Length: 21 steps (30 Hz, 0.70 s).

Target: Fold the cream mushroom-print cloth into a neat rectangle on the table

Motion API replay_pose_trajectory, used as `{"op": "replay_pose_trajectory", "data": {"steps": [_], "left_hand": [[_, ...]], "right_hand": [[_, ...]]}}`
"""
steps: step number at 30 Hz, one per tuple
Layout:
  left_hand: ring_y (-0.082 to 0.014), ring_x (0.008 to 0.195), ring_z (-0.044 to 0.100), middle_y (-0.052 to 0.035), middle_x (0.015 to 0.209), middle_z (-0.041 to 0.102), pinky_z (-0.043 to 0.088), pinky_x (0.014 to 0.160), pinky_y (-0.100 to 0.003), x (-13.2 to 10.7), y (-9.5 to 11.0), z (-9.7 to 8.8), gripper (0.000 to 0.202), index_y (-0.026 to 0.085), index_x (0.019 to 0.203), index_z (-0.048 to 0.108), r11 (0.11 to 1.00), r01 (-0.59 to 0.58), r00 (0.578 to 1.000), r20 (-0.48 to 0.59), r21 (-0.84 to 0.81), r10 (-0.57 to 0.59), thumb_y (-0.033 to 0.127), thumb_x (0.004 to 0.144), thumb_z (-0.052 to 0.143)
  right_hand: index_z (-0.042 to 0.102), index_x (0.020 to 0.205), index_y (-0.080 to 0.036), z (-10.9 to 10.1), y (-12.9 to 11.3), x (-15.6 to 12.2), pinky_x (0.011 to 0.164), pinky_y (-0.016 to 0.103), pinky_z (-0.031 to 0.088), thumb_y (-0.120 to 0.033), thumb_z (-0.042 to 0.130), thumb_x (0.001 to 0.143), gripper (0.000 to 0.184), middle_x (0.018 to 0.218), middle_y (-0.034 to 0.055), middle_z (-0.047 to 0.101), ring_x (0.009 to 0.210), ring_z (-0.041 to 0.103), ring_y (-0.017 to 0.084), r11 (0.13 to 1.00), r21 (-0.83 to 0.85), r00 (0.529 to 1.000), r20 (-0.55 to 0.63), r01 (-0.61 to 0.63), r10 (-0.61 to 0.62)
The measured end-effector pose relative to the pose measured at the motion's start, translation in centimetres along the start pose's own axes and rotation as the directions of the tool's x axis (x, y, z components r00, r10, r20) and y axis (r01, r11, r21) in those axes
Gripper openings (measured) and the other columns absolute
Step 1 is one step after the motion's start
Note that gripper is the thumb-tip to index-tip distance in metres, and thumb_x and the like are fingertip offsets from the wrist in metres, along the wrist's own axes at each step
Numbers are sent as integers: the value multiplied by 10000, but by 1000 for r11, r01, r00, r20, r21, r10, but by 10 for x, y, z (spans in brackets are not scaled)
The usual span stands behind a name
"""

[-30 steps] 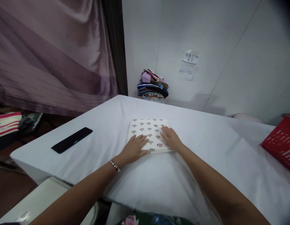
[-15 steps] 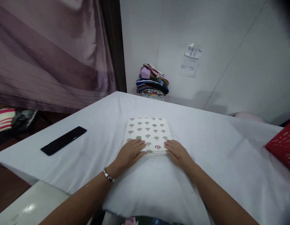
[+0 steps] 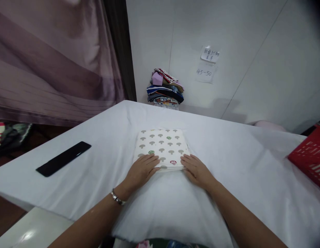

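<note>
A folded white cloth (image 3: 162, 143) lies in the middle of the white-covered table. Its print has rows of grey mushrooms, with a few green ones and a red one. My left hand (image 3: 142, 168) rests on its near left corner, fingers flat on top and the thumb along the front edge. A silver bracelet (image 3: 117, 197) circles that wrist. On the near right corner lies my right hand (image 3: 197, 169), fingers stretched over the top and the thumb low by the front edge. The cloth's underside is hidden.
A black phone (image 3: 63, 158) lies on the table (image 3: 227, 151) at the left. Beyond the far edge rises a stack of folded clothes (image 3: 165, 91) against the wall. A red box or bag (image 3: 311, 153) is at the right edge. Purple curtains (image 3: 51, 62) hang at the left.
The view has shifted slightly to the right. Both hands stay on the near corners of the folded cloth, which has not visibly moved on the table.
</note>
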<state>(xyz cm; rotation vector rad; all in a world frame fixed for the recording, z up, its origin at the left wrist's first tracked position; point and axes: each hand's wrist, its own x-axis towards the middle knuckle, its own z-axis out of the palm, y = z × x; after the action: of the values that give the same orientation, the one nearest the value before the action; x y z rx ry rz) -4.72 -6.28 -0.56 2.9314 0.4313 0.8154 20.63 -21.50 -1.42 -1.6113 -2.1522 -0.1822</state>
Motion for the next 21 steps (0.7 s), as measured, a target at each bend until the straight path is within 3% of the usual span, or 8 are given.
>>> {"op": "replay_pose_trajectory", "data": {"steps": [10, 21], "left_hand": [[-189, 1113, 547, -34, 1139, 639, 458, 943, -392, -4, 2, -2, 292, 223, 1171, 554, 1000, 11, 999, -52, 19, -10, 282, 914, 427], [-192, 1148, 515, -20, 1191, 606, 438, 950, -408, -4, 5, -2, 331, 263, 1242, 493, 1000, 2, 1000, 16, 25, -3, 254, 934, 373]], "right_hand": [[361, 1375, -234, 2, 1, -2, 1049, 474, 344, -186, 401, 904, 475, 1350, 65, 474, 1307, 341, 205, 999, -35, 1000, 4, 21, -21], [413, 1346, -277, 9, 8, -6, 1040, 436, 374, -100, 342, 882, 501, 1298, 24, 528, 1257, 419, 177, 996, -62, 997, -49, -64, 61]]}}
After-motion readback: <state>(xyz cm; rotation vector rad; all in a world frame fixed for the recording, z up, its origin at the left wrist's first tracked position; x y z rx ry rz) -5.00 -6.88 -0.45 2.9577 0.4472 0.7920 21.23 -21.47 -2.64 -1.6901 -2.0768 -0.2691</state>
